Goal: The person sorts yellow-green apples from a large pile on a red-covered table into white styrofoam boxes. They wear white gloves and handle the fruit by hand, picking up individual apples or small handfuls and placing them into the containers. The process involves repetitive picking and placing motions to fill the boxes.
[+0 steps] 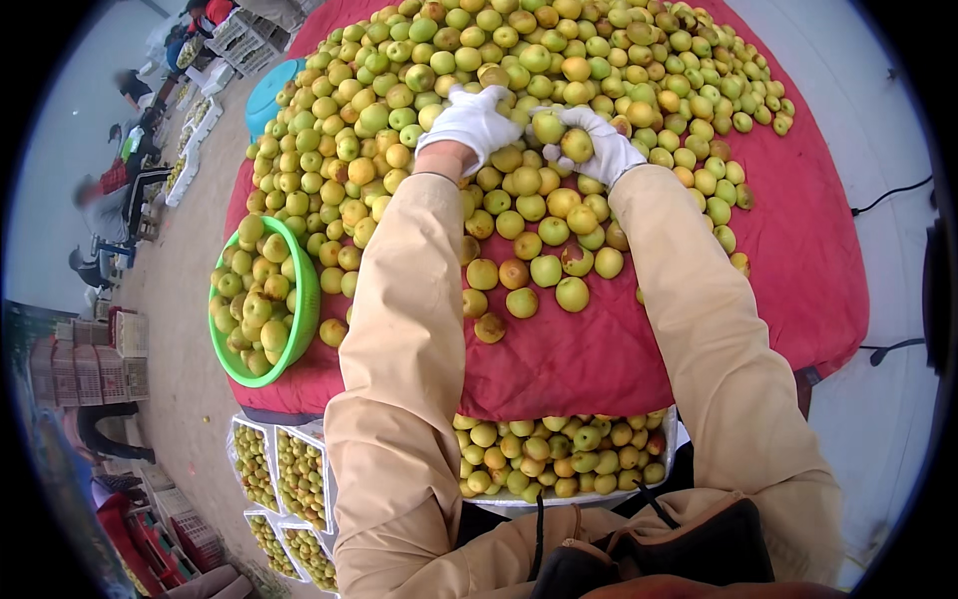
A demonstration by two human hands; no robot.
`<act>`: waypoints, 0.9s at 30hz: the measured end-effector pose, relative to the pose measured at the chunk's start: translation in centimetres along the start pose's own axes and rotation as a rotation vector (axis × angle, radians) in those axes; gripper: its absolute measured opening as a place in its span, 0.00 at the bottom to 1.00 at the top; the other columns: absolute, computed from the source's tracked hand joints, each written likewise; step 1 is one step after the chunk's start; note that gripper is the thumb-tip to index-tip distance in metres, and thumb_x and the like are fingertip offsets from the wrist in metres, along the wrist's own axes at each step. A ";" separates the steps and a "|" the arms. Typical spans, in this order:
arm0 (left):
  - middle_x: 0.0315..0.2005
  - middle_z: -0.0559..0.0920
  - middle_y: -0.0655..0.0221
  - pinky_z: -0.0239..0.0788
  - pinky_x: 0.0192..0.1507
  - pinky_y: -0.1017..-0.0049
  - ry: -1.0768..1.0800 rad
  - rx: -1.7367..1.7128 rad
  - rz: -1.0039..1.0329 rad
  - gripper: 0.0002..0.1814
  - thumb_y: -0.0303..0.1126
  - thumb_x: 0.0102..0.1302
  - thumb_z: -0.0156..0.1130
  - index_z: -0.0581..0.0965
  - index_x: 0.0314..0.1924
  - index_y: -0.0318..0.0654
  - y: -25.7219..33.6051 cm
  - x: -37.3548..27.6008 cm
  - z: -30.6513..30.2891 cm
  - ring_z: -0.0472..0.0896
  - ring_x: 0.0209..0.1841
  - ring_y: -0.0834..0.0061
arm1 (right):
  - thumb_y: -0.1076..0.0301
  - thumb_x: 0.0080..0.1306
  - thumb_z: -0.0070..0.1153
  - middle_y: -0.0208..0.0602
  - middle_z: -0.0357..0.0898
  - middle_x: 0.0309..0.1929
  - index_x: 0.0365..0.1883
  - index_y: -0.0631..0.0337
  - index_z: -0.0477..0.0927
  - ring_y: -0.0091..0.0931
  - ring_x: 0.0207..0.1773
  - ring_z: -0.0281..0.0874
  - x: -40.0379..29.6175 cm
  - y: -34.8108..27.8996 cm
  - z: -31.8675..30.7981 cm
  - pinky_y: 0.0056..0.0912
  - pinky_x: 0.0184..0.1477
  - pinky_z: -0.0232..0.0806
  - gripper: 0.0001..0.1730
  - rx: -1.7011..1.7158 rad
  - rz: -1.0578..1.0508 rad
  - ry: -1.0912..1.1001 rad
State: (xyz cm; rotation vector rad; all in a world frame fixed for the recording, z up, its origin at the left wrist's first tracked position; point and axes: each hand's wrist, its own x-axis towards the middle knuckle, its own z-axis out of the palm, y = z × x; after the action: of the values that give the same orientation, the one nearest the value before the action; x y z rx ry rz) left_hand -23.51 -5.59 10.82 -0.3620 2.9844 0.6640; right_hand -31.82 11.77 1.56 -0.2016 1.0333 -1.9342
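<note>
Yellow-green round fruits, possibly jujubes (pixel 572 294), lie in a large heap on a red cloth (pixel 554 374). My left hand (pixel 479 123), in a white glove, reaches into the upper middle of the heap; its fingertips touch fruit, and whether they grip one I cannot tell. Just right of it, my right hand (pixel 595 146), gloved as well, holds two fruits (pixel 576 145) between its fingers and palm. Some fruits have brown patches. A green plastic basket (pixel 305 314) full of the same fruits stands on the cloth's left edge.
A fruit-filled crate (pixel 569 500) sits below the cloth's near edge, close to my body. More filled white crates (pixel 275 468) stand on the floor at lower left. A blue basin (pixel 269 93) is beyond the heap's left side. Several people work further left among stacked crates (pixel 90 371).
</note>
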 end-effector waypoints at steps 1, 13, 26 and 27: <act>0.61 0.56 0.37 0.65 0.57 0.67 0.076 0.075 0.044 0.29 0.43 0.54 0.57 0.70 0.59 0.53 0.1 0.3 1.2 0.72 0.54 0.47 | 0.59 0.61 0.51 0.36 0.75 0.43 0.53 0.53 0.72 0.32 0.34 0.76 0.3 0.5 0.1 0.27 0.26 0.68 0.21 0.020 -0.003 0.021; 0.40 0.75 0.53 0.73 0.39 0.63 0.481 -0.271 -0.101 0.16 0.41 0.63 0.55 0.72 0.49 0.46 -1.8 -2.7 4.8 0.80 0.36 0.54 | 0.57 0.66 0.43 0.51 0.73 0.51 0.57 0.63 0.69 0.33 0.37 0.77 -8.7 0.6 4.9 0.28 0.25 0.72 0.25 0.421 -0.048 -0.310; 0.30 0.79 0.62 0.61 0.15 0.81 0.219 -1.663 -0.472 0.25 0.49 0.69 0.47 0.67 0.56 0.37 0.2 -38.0 14.0 0.76 0.19 0.75 | 0.54 0.71 0.37 0.54 0.72 0.50 0.65 0.63 0.58 0.35 0.37 0.79 -36.1 20.4 5.8 0.26 0.25 0.70 0.30 0.657 0.188 -0.011; 0.30 0.79 0.63 0.62 0.17 0.83 0.300 -1.617 -0.557 0.22 0.45 0.69 0.51 0.67 0.56 0.38 -0.4 -39.9 15.3 0.75 0.20 0.77 | 0.57 0.70 0.39 0.50 0.73 0.49 0.64 0.63 0.60 0.32 0.34 0.78 -36.9 21.4 6.4 0.26 0.25 0.70 0.28 0.657 0.228 0.164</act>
State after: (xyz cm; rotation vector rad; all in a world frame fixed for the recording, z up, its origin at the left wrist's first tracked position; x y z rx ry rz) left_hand 15.46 9.09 1.21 -1.2567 1.5472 2.7775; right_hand 6.42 31.62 -0.76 0.4309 0.4475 -1.9900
